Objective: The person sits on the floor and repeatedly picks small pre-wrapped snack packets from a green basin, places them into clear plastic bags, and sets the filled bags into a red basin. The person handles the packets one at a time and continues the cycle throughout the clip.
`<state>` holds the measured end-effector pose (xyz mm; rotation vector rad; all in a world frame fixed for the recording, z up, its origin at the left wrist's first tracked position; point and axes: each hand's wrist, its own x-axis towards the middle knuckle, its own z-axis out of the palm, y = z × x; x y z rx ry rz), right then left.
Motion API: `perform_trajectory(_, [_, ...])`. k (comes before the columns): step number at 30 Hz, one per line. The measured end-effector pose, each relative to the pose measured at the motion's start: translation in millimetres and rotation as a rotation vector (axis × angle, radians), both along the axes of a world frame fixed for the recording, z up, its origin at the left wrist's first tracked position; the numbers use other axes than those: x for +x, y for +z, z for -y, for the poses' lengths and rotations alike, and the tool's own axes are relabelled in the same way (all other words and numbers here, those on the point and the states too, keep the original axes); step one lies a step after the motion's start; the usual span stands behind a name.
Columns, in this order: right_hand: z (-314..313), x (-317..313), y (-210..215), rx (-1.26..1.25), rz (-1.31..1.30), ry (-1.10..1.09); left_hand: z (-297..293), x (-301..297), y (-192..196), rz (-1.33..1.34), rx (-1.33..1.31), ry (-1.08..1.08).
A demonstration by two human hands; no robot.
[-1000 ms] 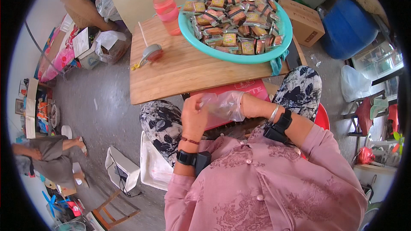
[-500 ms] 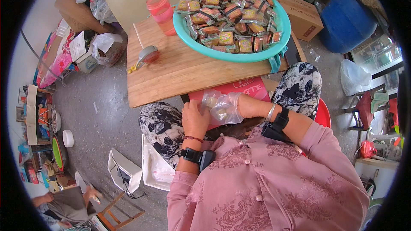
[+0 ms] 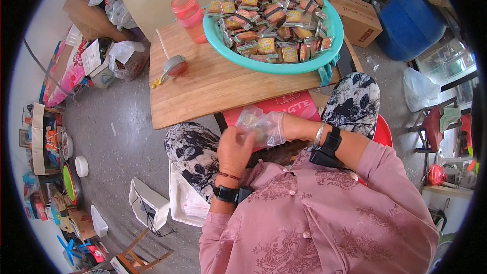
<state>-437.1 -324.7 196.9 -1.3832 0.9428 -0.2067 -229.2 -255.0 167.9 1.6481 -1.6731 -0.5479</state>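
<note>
A clear plastic bag (image 3: pixel 271 126) lies low between my knees, above a red printed surface (image 3: pixel 289 102). My right hand (image 3: pixel 277 125) is inside it up to the wrist, with its fingers blurred behind the crinkled plastic. Something pale shows through the bag, too unclear to name. My left hand (image 3: pixel 235 148) pinches the bag's near left edge, thumb raised against the fingers. Beyond both hands, a turquoise basin (image 3: pixel 264 66) heaped with wrapped snack packets (image 3: pixel 266 45) stands on a wooden board table (image 3: pixel 203 94).
On the table stand a pink-lidded jar (image 3: pixel 190 18) and a grey-headed tool (image 3: pixel 175 65). A white bin (image 3: pixel 185 200) sits by my left leg. At the back right are a cardboard box (image 3: pixel 352 18) and a blue barrel (image 3: pixel 413 24); a red tub (image 3: pixel 383 133) is beside my right knee.
My left hand has shifted slightly down and its thumb now shows raised. My right hand stays in the bag. Another person's hands at the lower left have gone out of view.
</note>
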Motion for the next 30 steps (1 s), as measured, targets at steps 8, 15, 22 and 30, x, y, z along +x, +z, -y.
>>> perform_trajectory(8, [-1.0,-0.8,-20.2,0.249,0.013,-0.069,-4.8,-13.2,-8.7,-0.129,0.172,-0.071])
perform_trajectory(15, [-3.2,-7.6,-23.1,0.198,-0.038,0.160,-8.5,-5.0,-8.0,-0.347,0.180,-0.053])
perform_trajectory(22, [-5.9,-6.8,-9.6,0.075,-0.164,0.259,-7.7,-2.3,1.0,0.082,0.058,0.018])
perform_trajectory(30, [-5.8,-2.0,1.7,0.141,-0.120,0.235,-6.1,-3.6,-0.2,0.163,0.084,0.009])
